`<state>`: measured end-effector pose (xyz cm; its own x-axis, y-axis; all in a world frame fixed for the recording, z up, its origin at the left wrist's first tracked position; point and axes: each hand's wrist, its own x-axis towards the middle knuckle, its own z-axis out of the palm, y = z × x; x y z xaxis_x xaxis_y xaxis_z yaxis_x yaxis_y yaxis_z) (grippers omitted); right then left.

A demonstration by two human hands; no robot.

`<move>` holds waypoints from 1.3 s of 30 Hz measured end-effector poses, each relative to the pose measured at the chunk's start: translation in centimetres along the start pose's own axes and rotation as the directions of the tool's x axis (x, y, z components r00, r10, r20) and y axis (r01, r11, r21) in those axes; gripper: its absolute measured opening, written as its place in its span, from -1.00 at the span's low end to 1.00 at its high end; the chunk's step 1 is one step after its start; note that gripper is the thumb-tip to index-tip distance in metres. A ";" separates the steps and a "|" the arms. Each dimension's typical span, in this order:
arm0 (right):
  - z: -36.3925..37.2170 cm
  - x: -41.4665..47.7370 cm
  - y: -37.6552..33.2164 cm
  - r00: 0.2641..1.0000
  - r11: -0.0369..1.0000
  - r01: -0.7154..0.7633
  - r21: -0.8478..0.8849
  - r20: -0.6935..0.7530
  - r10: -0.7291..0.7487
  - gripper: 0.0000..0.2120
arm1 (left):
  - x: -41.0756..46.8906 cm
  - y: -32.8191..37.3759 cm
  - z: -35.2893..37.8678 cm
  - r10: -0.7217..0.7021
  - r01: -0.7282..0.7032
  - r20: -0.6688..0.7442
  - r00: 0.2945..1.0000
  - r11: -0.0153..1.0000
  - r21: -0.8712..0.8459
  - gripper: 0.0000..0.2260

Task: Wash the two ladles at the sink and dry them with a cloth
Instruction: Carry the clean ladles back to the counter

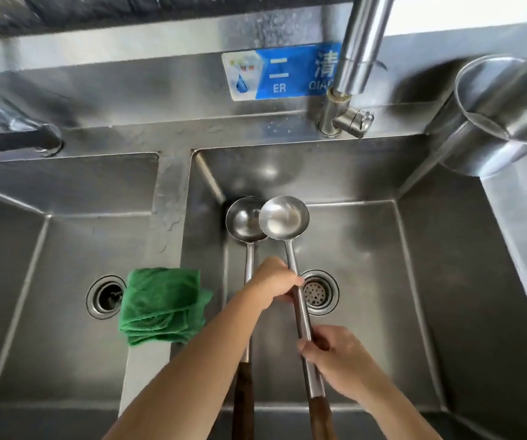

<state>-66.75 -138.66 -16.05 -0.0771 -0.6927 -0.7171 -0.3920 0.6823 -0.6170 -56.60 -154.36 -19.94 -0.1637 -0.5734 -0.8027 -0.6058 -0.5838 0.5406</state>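
Observation:
Two steel ladles with brown wooden handles reach into the right sink basin (414, 281). The right ladle (283, 217) is lifted, its bowl partly over the bowl of the left ladle (243, 221), which lies in the basin. My left hand (273, 285) grips the right ladle's steel shaft near the middle. My right hand (335, 357) holds the same shaft lower down, just above the wooden handle. A folded green cloth (162, 306) lies on the divider between the two basins.
The faucet (360, 52) rises behind the right basin with its valve (351, 120) at the base; no water runs. A steel pot (506, 112) stands at the back right. The left basin (33, 249) has an open drain (106, 296); a strainer drain (317, 292) sits under the ladles.

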 end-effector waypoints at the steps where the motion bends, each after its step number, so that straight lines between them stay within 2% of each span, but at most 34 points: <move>1: 0.2 -0.3 -0.8 1.000 1.000 0.006 0.008 0.016 -0.006 -0.75 | -0.4 -0.1 -0.8 0.014 -0.013 -0.038 0.999 0.999 0.030 -0.86; 4: 1.1 -0.5 -2.8 0.997 0.999 0.008 0.041 0.074 -0.011 -0.72 | -1.1 -0.7 -3.0 0.057 -0.034 -0.147 0.987 0.988 0.153 -0.87; 7: 2.5 0.4 -3.8 0.995 0.988 0.003 0.152 0.094 -0.018 -0.70 | -0.4 -1.3 -4.8 0.073 -0.022 -0.217 0.973 0.973 0.228 -0.77; 10: 3.8 1.7 -4.1 0.994 0.966 -0.041 0.256 0.105 0.014 -0.72 | 0.9 -1.9 -5.4 0.086 -0.039 -0.282 0.955 0.985 0.168 -0.86; 14: 5.5 2.2 -4.0 0.989 0.950 -0.102 0.295 0.131 0.066 -0.81 | 2.5 -3.1 -5.5 0.073 -0.044 -0.324 0.943 0.995 0.094 -0.92; 18: 7.0 2.6 -4.0 0.987 0.925 -0.133 0.357 0.129 0.092 -0.80 | 4.5 -4.3 -5.7 0.000 -0.004 -0.343 0.939 1.000 -0.010 -0.88; 21: 7.8 2.8 -4.4 0.988 0.906 -0.142 0.398 0.108 0.108 -0.80 | 5.7 -4.6 -5.3 -0.078 0.036 -0.313 0.946 0.990 -0.138 -0.86; 24: 8.4 2.9 -4.8 0.980 0.892 -0.185 0.412 0.144 0.137 -0.74 | 6.3 -4.9 -4.9 -0.155 0.066 -0.223 0.962 0.930 -0.362 -0.77; 26: 8.8 2.9 -5.0 0.976 0.844 -0.212 0.493 0.152 0.156 -0.81 | 6.6 -5.1 -4.7 -0.179 0.079 -0.199 0.964 0.900 -0.428 -0.76; 32: 7.4 1.5 -5.9 0.970 0.744 -0.244 0.622 0.146 0.196 -0.85 | 4.9 -3.9 -4.2 -0.191 0.091 -0.216 0.957 0.911 -0.402 -0.80; 36: 5.2 -1.5 -6.7 0.967 0.732 -0.257 0.631 0.163 0.198 -0.79 | 1.8 -2.1 -3.7 -0.180 0.116 -0.106 0.978 0.890 -0.441 -0.91; 39: 3.4 -4.8 -6.5 0.973 0.722 -0.230 0.652 0.152 0.172 -0.77 | -1.2 -0.6 -3.2 -0.122 0.111 -0.008 0.992 0.923 -0.369 -0.92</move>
<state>-60.75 -138.96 -9.64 -0.0036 -0.5212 -0.8534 0.3324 0.8043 -0.4926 -53.55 -155.15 -18.45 -0.0818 -0.5025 -0.8607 -0.2898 -0.8143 0.5030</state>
